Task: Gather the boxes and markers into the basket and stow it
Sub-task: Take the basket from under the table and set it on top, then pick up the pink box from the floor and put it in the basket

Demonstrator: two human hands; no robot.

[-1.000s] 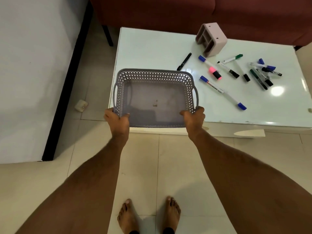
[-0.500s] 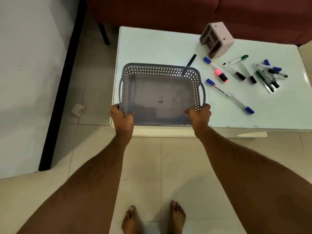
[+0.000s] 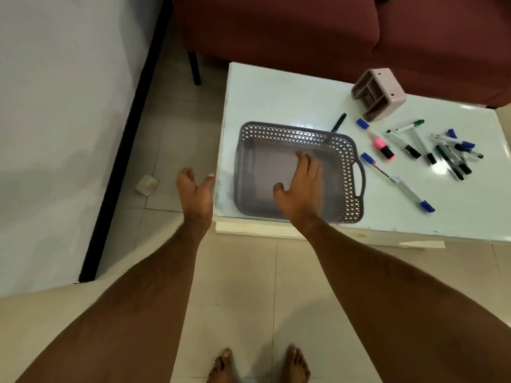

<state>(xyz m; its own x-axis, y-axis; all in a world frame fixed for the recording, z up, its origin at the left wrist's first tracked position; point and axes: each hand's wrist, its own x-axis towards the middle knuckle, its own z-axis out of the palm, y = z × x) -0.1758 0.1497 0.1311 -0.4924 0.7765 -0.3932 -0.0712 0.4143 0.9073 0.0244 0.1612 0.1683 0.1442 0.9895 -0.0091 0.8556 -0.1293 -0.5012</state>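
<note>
The grey lattice basket rests flat on the white table, near its front left corner. My right hand hovers over the basket's inside, fingers spread, holding nothing. My left hand is open beside the table's left edge, off the basket. Several markers lie scattered to the right: a pink highlighter, a long blue-capped marker, a black pen and a cluster of green, blue and black ones. A pink compartment box lies tipped at the back.
A dark red sofa runs behind the table. A white wall with a black skirting strip stands at the left. A small cream object lies on the tiled floor. My bare feet stand at the table's front.
Both hands let go of the basket, which now sits on the table. My right hand moved over its inside, my left drew away to the left. The view shifted left.
</note>
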